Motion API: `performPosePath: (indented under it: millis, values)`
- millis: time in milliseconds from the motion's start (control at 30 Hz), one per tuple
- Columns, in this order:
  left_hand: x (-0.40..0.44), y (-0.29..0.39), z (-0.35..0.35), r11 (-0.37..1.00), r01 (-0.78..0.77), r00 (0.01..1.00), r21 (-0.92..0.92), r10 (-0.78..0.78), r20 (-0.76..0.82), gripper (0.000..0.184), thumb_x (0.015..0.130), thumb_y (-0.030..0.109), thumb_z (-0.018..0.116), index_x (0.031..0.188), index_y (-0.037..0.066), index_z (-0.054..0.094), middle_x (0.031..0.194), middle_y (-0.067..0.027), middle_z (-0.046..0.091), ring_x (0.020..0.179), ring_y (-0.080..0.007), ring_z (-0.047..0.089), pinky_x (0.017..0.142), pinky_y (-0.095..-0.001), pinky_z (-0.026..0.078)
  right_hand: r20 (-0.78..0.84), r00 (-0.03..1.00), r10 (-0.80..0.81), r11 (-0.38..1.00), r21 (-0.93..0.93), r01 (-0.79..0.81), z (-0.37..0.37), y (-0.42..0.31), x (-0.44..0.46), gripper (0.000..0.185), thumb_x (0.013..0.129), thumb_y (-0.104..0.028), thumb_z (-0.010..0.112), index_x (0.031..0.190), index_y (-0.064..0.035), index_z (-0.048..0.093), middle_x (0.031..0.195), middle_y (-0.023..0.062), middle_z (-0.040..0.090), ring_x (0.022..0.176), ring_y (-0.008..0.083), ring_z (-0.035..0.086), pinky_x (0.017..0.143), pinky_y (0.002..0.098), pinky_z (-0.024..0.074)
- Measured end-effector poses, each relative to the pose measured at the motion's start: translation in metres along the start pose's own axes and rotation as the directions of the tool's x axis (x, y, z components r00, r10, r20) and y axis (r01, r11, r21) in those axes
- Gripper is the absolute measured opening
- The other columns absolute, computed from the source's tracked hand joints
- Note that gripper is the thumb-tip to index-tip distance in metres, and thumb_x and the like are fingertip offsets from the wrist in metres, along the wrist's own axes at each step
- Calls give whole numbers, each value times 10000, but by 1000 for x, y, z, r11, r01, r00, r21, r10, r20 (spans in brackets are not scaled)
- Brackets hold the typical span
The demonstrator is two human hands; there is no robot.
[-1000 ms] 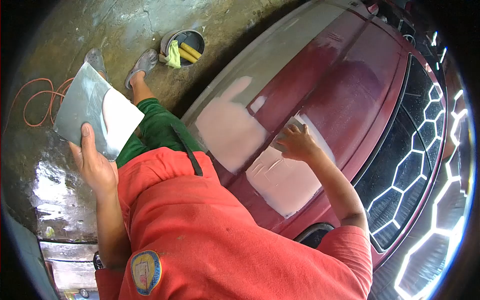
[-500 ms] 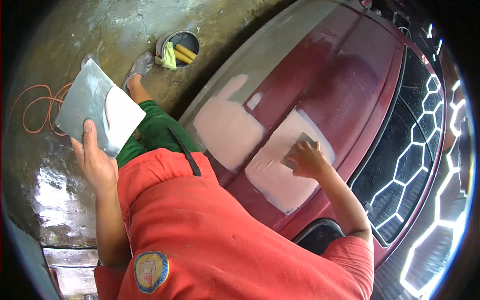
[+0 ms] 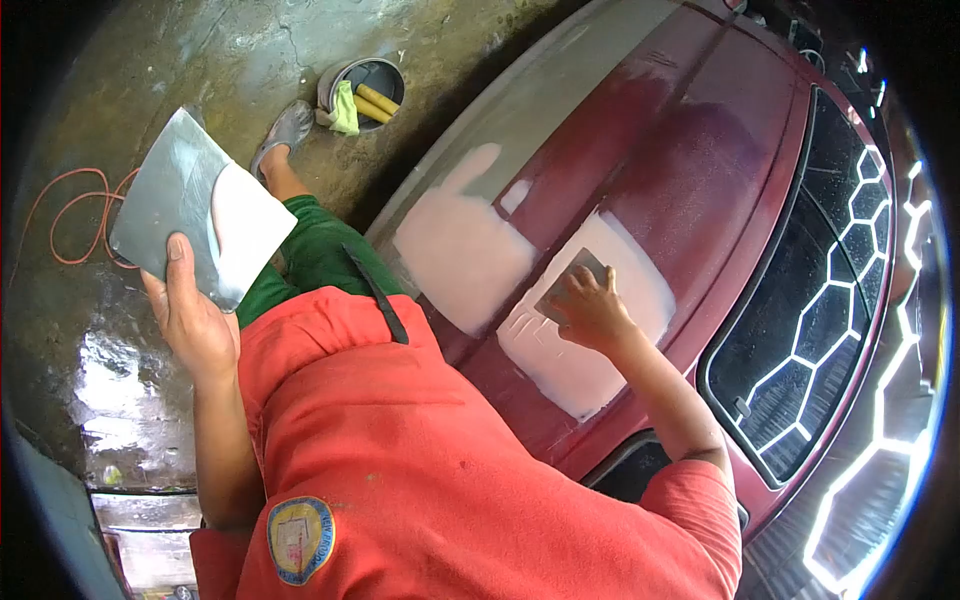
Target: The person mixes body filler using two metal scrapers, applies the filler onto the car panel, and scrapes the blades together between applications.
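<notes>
My left hand point(image 3: 195, 325) grips the lower corner of a flat grey board point(image 3: 165, 205), thumb on top. A whitish layer point(image 3: 250, 225), which looks like body filler, covers the board's right part. On the maroon car's point(image 3: 690, 190) side panel, my right hand point(image 3: 592, 312) presses a thin dark grey spreader point(image 3: 588, 264), its fingers spread over it. Beneath the spreader lies a pale pink filler patch point(image 3: 580, 385), with a few ridges at its left edge. Another pink patch point(image 3: 460, 260) sits further left, across a panel seam.
A round bucket point(image 3: 397, 92) with yellow cylinders point(image 3: 376, 104) and a lime-green cloth point(image 3: 344, 110) stands on the wet floor. An orange hose point(image 3: 62, 215) lies coiled at the left. The car's window point(image 3: 800, 330) reflects hexagonal lights.
My right hand and the spreader have moved left and upward across the pink patch. My left hand keeps the board nearly where it was. The view has shifted slightly.
</notes>
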State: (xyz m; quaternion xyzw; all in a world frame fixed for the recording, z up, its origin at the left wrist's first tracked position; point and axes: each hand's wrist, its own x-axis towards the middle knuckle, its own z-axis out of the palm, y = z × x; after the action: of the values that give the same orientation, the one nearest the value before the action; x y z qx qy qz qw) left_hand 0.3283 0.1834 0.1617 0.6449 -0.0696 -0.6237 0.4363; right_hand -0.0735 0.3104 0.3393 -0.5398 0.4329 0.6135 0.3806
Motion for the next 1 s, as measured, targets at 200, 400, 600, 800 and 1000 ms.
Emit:
performPosePath:
  millis: [200, 400, 600, 800, 1000]
  values:
    - [-1, 4, -5, 998, 24, 1000, 50, -24, 4, 566, 987, 202, 613, 1418, -64, 361, 1413, -184, 480, 1278, -262, 513, 1068, -406, 433, 0, 1000, -5, 1000, 12, 5, 15, -10, 25, 499, 757, -372, 744, 1229, -229, 671, 1329, 111, 528, 1360, 331, 396, 1056, 707, 305]
    - [2, -5, -17, 993, -17, 1000, 121, 18, -8, 548, 985, 202, 616, 1404, -60, 380, 1394, -182, 497, 1250, -262, 536, 1053, -399, 454, 64, 998, 18, 1000, 5, -18, 24, -12, 36, 480, 794, -331, 723, 1264, -263, 653, 1479, 90, 458, 1375, 317, 392, 1064, 734, 267]
    - [-1, 0, -9, 998, 18, 1000, 67, -18, 4, 472, 1019, 203, 565, 1383, -68, 436, 1384, -173, 512, 1246, -232, 522, 1052, -352, 413, 133, 991, 23, 1000, -16, -21, 21, -12, 35, 461, 810, -341, 703, 1263, -267, 655, 1391, 72, 505, 1330, 317, 428, 1041, 729, 291]
    - [-1, 1, -5, 999, -15, 998, 35, 13, 64, 479, 1018, 201, 568, 1397, -56, 427, 1402, -166, 496, 1251, -224, 514, 1059, -346, 400, 182, 982, 59, 998, -17, -56, 13, -12, -33, 447, 783, -352, 697, 1223, -273, 681, 1344, 71, 521, 1324, 318, 427, 1010, 729, 317]
    - [-2, 2, -11, 1000, 11, 996, -6, -11, 88, 489, 1017, 191, 568, 1406, -59, 412, 1413, -164, 486, 1255, -221, 512, 1053, -345, 409, 233, 967, 101, 995, -41, -94, 15, -12, -91, 417, 766, -331, 687, 1179, -275, 696, 1288, 91, 541, 1287, 330, 445, 1010, 740, 308]
